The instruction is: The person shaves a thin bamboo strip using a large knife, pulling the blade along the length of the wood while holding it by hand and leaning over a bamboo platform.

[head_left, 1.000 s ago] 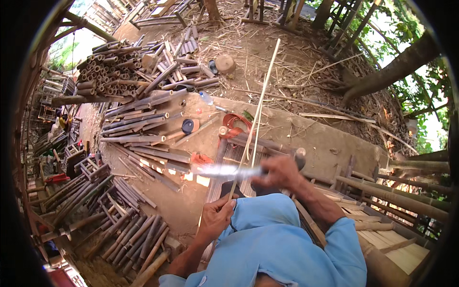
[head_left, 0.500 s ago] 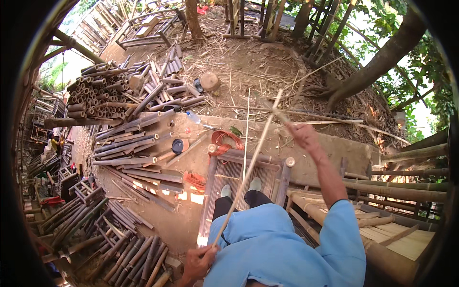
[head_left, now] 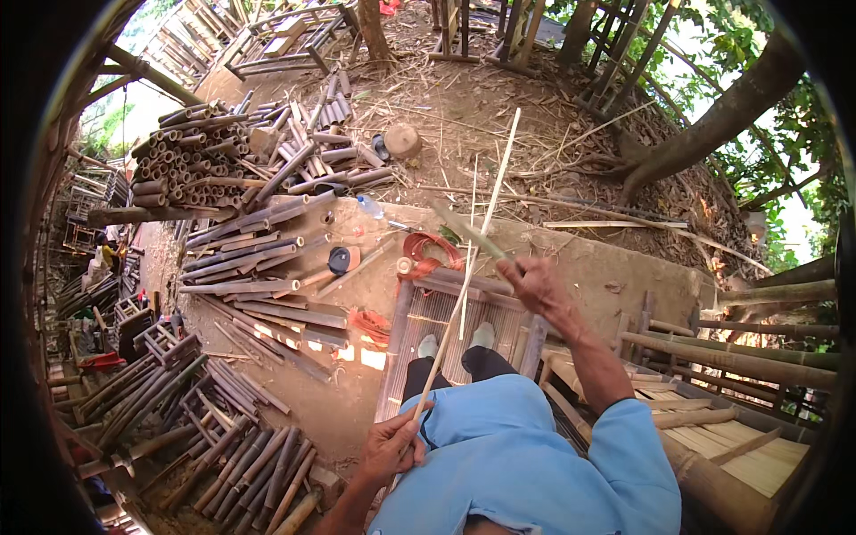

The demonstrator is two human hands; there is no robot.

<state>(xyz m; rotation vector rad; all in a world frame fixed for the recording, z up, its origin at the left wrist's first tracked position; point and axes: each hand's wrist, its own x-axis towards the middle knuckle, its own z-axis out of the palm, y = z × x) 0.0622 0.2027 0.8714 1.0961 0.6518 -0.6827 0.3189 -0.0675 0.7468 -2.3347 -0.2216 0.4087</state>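
Observation:
My left hand [head_left: 392,443] is closed round the lower end of a long, pale bamboo strip [head_left: 500,178], which slants up and away to the right over my lap. In my right hand [head_left: 542,292] I grip a long-bladed knife [head_left: 481,235], its grey-green blade pointing up and left across the strip. Whether blade and strip touch, I cannot tell. A second, thinner strip [head_left: 473,205] stretches away beside the first. My feet rest on a slatted bamboo frame [head_left: 397,357] with dark poles along its edges.
Cut bamboo poles [head_left: 259,259] lie in piles at the left. Orange cord [head_left: 428,247] is tangled at the frame's far corner, near a clear bottle [head_left: 370,207]. A wood stump [head_left: 403,140] stands beyond. A bamboo bench [head_left: 722,437] flanks me on the right.
My right hand has come down and left with the knife, nearer my body. My left hand has risen slightly to the right, still holding the strip. The view has shifted a little.

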